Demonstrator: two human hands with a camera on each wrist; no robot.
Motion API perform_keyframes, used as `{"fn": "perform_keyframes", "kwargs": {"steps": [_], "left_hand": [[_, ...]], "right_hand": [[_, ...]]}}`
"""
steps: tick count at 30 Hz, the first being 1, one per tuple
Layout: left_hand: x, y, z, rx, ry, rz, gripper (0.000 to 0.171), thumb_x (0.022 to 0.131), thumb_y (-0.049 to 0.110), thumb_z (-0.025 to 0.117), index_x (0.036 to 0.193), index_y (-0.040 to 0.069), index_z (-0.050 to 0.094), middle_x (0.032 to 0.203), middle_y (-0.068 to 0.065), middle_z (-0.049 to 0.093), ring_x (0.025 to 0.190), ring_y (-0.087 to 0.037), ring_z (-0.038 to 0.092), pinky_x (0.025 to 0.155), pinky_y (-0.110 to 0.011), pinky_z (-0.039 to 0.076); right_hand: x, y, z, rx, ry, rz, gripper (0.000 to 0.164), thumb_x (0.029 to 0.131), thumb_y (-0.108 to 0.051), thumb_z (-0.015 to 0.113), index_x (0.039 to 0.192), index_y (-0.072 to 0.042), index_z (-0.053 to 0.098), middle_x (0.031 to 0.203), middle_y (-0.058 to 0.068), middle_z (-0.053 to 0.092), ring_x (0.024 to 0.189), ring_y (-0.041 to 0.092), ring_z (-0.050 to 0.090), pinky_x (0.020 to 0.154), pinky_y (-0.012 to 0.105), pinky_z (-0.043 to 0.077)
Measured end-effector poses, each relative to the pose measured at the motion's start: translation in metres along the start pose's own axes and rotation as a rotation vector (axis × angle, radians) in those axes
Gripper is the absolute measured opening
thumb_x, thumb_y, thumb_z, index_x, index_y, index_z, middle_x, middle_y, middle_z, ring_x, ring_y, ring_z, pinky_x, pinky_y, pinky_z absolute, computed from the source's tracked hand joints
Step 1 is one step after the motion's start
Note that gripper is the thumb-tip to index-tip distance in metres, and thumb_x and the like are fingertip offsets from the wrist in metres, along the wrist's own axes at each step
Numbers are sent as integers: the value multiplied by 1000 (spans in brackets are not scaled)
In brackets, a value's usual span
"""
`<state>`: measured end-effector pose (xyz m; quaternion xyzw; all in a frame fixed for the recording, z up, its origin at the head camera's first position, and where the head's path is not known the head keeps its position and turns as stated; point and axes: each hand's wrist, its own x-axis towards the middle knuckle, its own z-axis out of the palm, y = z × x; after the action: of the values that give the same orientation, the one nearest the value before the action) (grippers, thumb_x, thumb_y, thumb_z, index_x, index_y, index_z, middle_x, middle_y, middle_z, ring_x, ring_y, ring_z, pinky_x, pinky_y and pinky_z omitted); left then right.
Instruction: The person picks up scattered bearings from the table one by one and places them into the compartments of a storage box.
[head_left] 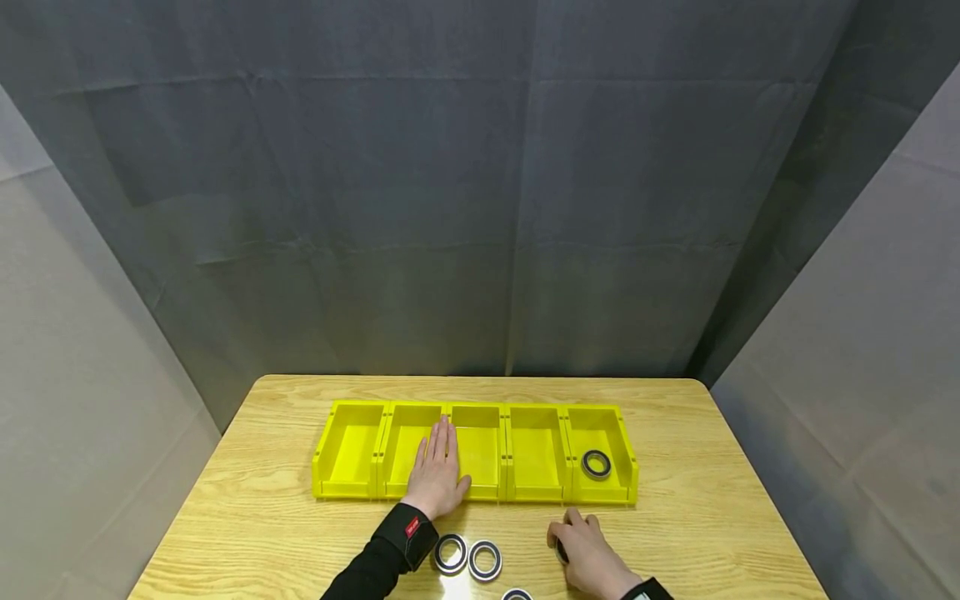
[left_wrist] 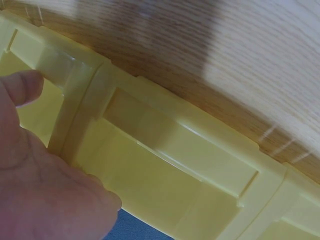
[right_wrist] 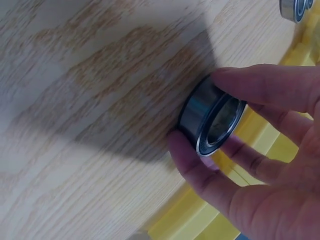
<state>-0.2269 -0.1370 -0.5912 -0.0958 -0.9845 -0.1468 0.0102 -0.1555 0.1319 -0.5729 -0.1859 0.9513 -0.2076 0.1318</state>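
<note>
My right hand (head_left: 590,554) pinches a ball bearing (right_wrist: 212,117) between thumb and fingers, in front of the bin row's right part. The ring is metal with a dark seal. My left hand (head_left: 437,479) reaches with straight fingers over the second and third compartments of a row of yellow bins (head_left: 480,492). In the left wrist view its thumb (left_wrist: 25,86) and palm show at the left, over the bin fronts. Another ball bearing (head_left: 596,465) lies in the rightmost compartment.
Two bearings lie side by side on the wooden table (head_left: 247,500) near my left wrist, the left bearing (head_left: 451,554) and the right bearing (head_left: 485,561). A further bearing (head_left: 517,594) is cut off by the bottom edge. A grey curtain (head_left: 420,208) hangs behind.
</note>
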Motion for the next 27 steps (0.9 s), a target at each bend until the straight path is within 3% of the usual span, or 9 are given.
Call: {"fn": "perform_keyframes", "kwargs": {"steps": [5, 11, 16, 18, 23, 27], "left_hand": [[0, 0, 0, -2, -4, -5, 90, 95, 35, 67, 159, -4, 18, 169, -21, 10, 157, -37, 16, 127, -53, 18], [-1, -1, 0, 1, -1, -6, 89, 94, 35, 67, 158, -4, 19, 169, -21, 10, 157, -37, 16, 127, -53, 18], [-1, 2, -3, -4, -12, -6, 88, 95, 34, 66, 158, -5, 18, 169, -21, 10, 157, -37, 16, 128, -53, 18], [-3, 4, -7, -15, -20, -7, 87, 96, 33, 65, 158, -5, 18, 169, -22, 9, 157, -38, 15, 127, -54, 17], [-5, 8, -15, -44, -25, -4, 86, 95, 29, 66, 157, -7, 18, 168, -24, 11, 156, -40, 17, 126, -55, 18], [-5, 7, -11, -24, -36, -12, 87, 96, 31, 65, 158, -5, 17, 169, -22, 9, 157, -38, 14, 127, -54, 16]], "right_hand": [[0, 3, -3, 53, -18, -27, 31, 72, 15, 64, 90, -11, 69, 92, 2, 49, 82, 26, 41, 70, 34, 39], [1, 1, 4, 85, 20, 30, 6, 85, -5, 68, 90, -8, 68, 90, 4, 47, 83, 27, 40, 66, 37, 39], [-1, -1, 9, 34, 71, 114, 20, 80, -2, 72, 97, -9, 64, 95, 9, 47, 87, 31, 43, 54, 45, 46], [-1, -2, 11, 18, 86, 125, 26, 78, 1, 73, 100, -9, 62, 96, 11, 48, 86, 33, 44, 54, 47, 47], [-1, -1, 12, 27, 76, 83, 33, 73, 10, 71, 97, -10, 59, 92, 10, 44, 80, 33, 39, 60, 42, 42], [0, 0, 12, 27, 56, 51, 39, 68, 16, 68, 93, -12, 58, 90, 7, 41, 79, 31, 36, 61, 37, 35]]}}
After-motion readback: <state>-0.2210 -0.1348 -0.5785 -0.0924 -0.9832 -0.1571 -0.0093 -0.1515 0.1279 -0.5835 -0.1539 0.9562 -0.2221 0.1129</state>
